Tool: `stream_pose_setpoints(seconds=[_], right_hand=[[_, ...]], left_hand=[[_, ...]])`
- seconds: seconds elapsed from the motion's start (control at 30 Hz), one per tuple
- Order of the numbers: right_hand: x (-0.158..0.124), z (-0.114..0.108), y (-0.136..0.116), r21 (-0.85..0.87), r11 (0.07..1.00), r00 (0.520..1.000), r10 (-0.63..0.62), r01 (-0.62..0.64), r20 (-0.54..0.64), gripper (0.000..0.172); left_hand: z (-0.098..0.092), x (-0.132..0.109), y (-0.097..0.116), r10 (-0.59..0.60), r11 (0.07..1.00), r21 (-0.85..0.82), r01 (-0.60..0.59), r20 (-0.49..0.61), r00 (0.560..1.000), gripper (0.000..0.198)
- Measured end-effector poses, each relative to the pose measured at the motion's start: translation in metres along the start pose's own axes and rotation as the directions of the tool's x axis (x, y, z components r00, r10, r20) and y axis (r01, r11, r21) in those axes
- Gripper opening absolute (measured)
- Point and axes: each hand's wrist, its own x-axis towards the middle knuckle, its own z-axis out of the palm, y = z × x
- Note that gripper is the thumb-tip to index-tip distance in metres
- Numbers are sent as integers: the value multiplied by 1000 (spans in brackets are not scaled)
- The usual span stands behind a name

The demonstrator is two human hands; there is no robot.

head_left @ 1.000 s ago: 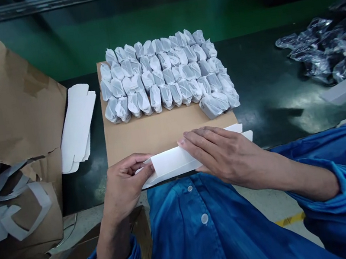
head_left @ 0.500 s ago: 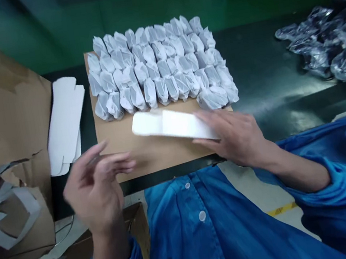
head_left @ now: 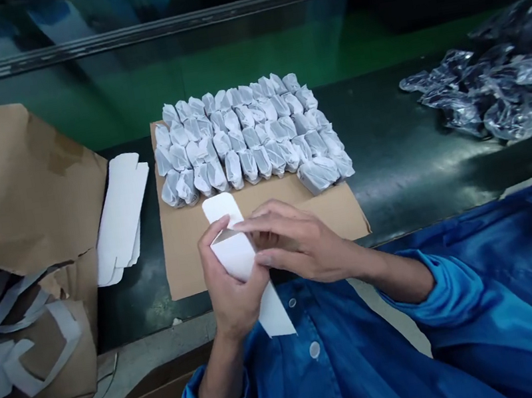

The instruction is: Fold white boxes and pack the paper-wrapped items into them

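A narrow white paper box [head_left: 235,257] is held tilted over the near edge of the cardboard sheet [head_left: 187,255], its open end and long flap pointing away from me. My left hand [head_left: 231,295] wraps round the box's body, thumb and fingers on opposite sides. At the open end, my right hand [head_left: 303,240] has its fingers closed against the flap and side edge; its inner fingertips are partly hidden. Beyond the hands, several rows of small items in thin white wrapping [head_left: 241,141] stand packed together on the sheet. One wrapped item [head_left: 318,174] lies in front, at the right.
To the left, flat white box blanks [head_left: 121,212] lie stacked beside a large torn brown carton [head_left: 10,179] with paper strips inside. Clear plastic bags with dark contents [head_left: 491,89] are heaped at the right of the dark green bench [head_left: 382,140].
The white box has swung from lying sideways in my right hand to pointing away from me. My left hand has moved right and taken hold of it. The camera view has shifted.
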Motion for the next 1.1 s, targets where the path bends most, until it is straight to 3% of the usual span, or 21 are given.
stream_pose_setpoints(seconds=[0.1,0.2,0.27,0.33,0.43,0.6,0.7,0.77,0.83,0.93,1.0,1.1], right_hand=[[13,-11,8,97,995,998,9,-16,67,29],[24,-14,16,361,911,968,240,-198,-73,26],[31,-12,20,558,781,924,378,-281,-63,32],[35,-8,21,651,685,922,383,-327,59,37],[36,-3,18,666,665,934,326,-337,147,31],[29,0,11,642,701,945,303,-310,126,22],[25,-1,9,618,734,954,283,-282,99,18],[22,-2,6,546,799,966,239,-251,94,15],[17,-2,5,432,886,986,147,-167,79,13],[8,4,7,225,973,999,-53,54,-10,17],[0,12,12,85,979,978,-177,187,-110,20],[-11,25,20,-105,956,936,-292,276,-198,17]], left_hand=[[-7,-2,-4,9,1000,-10,-8,90,996,51],[-10,-6,-5,-88,990,-81,114,279,956,44],[-10,-7,-4,-112,986,-80,147,341,934,42],[-10,-6,-1,-93,995,5,96,323,942,43],[-10,-3,3,-1,981,188,-47,246,969,42],[-2,-7,0,153,949,249,-194,174,973,52],[6,-13,-1,259,959,111,-261,29,965,75],[9,-16,0,284,956,80,-283,-8,959,93],[8,-17,0,284,949,135,-286,37,958,97],[2,-17,0,256,936,210,-282,139,957,84],[-2,-17,-1,234,938,214,-272,184,955,78],[-5,-17,-1,209,947,194,-256,235,949,72]])
